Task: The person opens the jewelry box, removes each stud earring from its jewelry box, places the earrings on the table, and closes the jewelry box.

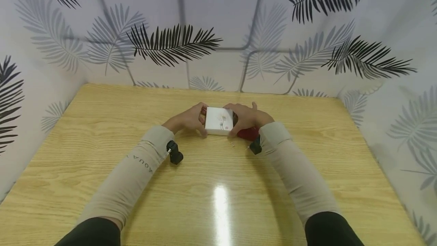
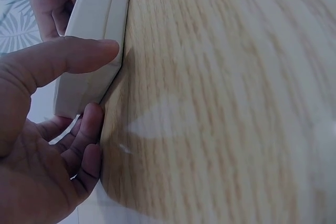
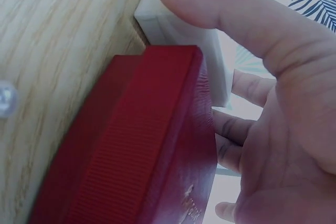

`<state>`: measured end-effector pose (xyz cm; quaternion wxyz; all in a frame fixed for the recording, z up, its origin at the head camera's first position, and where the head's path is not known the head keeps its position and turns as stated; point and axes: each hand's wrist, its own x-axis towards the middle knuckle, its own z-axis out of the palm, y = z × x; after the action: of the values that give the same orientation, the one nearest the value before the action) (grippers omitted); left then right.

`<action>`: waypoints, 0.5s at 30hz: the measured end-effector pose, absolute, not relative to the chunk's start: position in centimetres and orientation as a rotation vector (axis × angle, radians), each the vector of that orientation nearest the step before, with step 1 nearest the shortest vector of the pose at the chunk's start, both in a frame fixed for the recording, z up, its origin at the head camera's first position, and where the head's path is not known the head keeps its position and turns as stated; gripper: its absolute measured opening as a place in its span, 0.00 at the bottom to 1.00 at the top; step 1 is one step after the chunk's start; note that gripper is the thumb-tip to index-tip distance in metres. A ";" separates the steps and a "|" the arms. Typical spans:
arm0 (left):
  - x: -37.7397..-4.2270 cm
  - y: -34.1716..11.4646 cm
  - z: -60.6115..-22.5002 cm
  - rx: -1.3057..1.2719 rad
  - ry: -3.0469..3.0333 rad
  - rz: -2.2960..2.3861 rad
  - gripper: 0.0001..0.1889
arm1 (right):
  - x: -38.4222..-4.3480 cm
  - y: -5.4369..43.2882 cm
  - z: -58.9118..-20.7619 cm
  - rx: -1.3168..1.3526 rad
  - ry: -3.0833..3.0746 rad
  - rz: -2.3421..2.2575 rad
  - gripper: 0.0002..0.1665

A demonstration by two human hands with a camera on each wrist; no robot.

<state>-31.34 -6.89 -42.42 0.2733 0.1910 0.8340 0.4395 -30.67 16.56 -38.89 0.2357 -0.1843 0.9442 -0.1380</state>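
A small square white box [image 1: 216, 119] with a flower print on its top lies on the wooden table between both hands. My left hand [image 1: 192, 119] holds its left side, with the thumb at the near edge and the other fingers curled about the far corner. On the opposite side, my right hand [image 1: 246, 117] grips the box the same way, its thumb pressing the near corner in the right wrist view. Below the right palm sits a dark red box [image 3: 142, 129] with gold lettering, close beside the white one and partly hidden by the hand from above.
A tiny thin item [image 1: 232, 144] lies on the table [image 1: 191, 193] just in front of the boxes. In the right wrist view a clear round bead [image 3: 6, 99] shows at the left edge. A wall with leaf-patterned covering [image 1: 218, 67] rises behind the table.
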 end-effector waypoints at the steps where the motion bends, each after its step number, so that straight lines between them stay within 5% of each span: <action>1: -31.4 -6.9 -42.6 0.515 2.243 1.183 0.50 | -30.7 16.5 -38.9 -0.503 2.589 -0.377 0.61; 11: -31.2 -7.6 -43.0 0.479 2.220 1.221 0.56 | -29.9 16.7 -39.1 -0.555 2.640 -0.421 0.69; 15: -30.6 -8.3 -43.0 0.470 2.204 1.217 0.56 | -29.1 17.0 -38.7 -0.623 2.681 -0.491 0.64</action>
<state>-30.56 -8.32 -42.97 0.2862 0.1758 0.8246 0.4552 -29.14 17.00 -38.66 0.1719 -0.2195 0.9447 -0.1729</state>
